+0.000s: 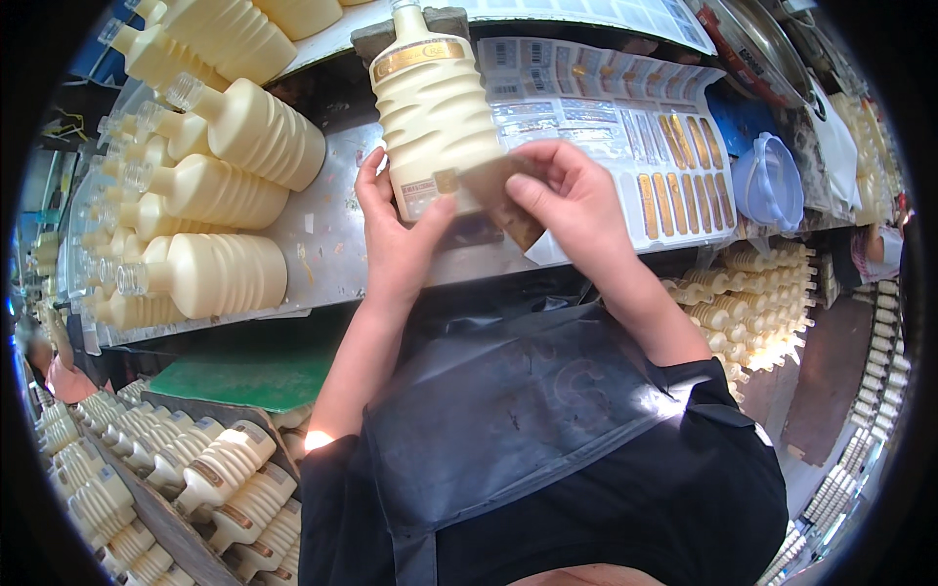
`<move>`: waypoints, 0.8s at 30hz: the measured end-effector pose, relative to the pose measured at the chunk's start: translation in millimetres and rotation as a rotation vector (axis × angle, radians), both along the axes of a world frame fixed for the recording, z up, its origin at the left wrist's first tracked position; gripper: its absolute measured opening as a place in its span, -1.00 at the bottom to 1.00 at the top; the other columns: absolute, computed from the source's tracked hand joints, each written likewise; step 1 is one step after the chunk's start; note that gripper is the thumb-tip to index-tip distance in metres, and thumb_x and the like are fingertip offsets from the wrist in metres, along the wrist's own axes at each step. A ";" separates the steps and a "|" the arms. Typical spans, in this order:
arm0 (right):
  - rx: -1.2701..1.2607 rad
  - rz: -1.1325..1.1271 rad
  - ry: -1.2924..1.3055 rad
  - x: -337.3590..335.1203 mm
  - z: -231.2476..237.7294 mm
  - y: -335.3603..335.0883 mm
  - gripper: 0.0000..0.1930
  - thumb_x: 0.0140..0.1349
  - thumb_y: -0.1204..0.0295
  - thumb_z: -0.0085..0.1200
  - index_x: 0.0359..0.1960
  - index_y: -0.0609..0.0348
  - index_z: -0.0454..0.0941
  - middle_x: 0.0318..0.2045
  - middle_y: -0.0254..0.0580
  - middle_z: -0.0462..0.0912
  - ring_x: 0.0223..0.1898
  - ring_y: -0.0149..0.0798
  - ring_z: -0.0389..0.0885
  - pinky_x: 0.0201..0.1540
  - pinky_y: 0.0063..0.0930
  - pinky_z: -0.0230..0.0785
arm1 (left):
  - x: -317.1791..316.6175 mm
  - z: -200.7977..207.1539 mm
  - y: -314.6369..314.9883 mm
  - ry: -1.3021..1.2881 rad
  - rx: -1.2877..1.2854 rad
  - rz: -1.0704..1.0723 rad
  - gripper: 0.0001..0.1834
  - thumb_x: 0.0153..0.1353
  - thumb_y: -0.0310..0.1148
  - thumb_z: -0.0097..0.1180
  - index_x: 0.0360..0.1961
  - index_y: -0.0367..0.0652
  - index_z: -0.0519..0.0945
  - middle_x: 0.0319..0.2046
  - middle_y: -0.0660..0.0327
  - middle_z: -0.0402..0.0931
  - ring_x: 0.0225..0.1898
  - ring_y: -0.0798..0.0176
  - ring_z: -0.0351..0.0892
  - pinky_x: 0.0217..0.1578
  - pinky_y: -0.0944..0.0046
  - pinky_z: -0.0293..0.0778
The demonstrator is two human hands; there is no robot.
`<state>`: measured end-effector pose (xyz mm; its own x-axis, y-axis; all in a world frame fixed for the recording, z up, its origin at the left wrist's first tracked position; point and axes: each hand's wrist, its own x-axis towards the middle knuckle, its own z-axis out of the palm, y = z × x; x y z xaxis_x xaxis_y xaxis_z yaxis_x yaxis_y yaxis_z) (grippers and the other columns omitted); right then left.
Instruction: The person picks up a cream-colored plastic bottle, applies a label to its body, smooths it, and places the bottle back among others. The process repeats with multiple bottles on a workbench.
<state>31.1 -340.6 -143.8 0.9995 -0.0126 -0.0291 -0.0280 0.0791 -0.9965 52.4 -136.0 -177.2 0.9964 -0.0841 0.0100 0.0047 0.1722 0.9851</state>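
Note:
A cream ribbed bottle (435, 112) lies on the metal table, its neck pointing away from me over a grey block (369, 41). Near its shoulder is a gold label (418, 59), and a smaller label (420, 194) sits on the flat part by its base. My left hand (401, 225) grips the base end, thumb close to that lower label. Between the thumb and fingers of my right hand (575, 200) is a thin brown flat piece, like a scraper card (500, 190). It lies over the base corner of the bottle; whether it presses there I cannot tell.
Several unlabelled cream bottles (234, 273) lie stacked on the table's left. To the right are sheets of gold labels (674, 203) and a light blue basin (769, 184). Racks of bottles (230, 469) stand low at left, with more piled (747, 303) at right. Other people are at both edges.

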 end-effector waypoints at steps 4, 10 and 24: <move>-0.264 -0.177 0.035 2.0 -12.4 -4.2 -0.72 0.36 0.58 0.22 0.06 0.37 0.54 -0.09 -0.21 0.70 -0.07 -0.46 0.65 0.04 -0.56 0.51 | 0.3 -5.7 7.3 -0.006 -0.009 -0.040 0.07 0.18 -0.40 0.37 0.53 -0.26 -0.13 0.36 -0.13 0.26 0.35 0.08 0.36 0.36 0.09 0.30; 0.063 -0.284 0.074 11.5 -20.1 -29.9 -0.74 0.42 0.45 0.11 0.06 0.31 0.58 -0.27 -0.36 0.68 -0.27 -0.52 0.60 -0.16 -0.68 0.41 | 0.0 -13.1 13.2 -0.069 0.155 -0.043 0.05 0.11 -0.38 0.47 0.50 -0.32 0.06 0.36 -0.08 0.36 0.36 0.14 0.38 0.40 0.11 0.27; -0.202 0.135 0.210 17.7 -6.1 3.2 -0.42 0.45 0.06 0.13 0.28 0.31 0.51 -0.21 -0.16 0.74 -0.24 -0.43 0.64 -0.14 -0.52 0.50 | -7.2 -13.0 13.8 -0.285 0.353 0.110 -0.06 0.00 -0.15 0.53 0.35 -0.29 0.33 0.19 -0.09 0.44 0.23 -0.07 0.44 0.27 -0.02 0.34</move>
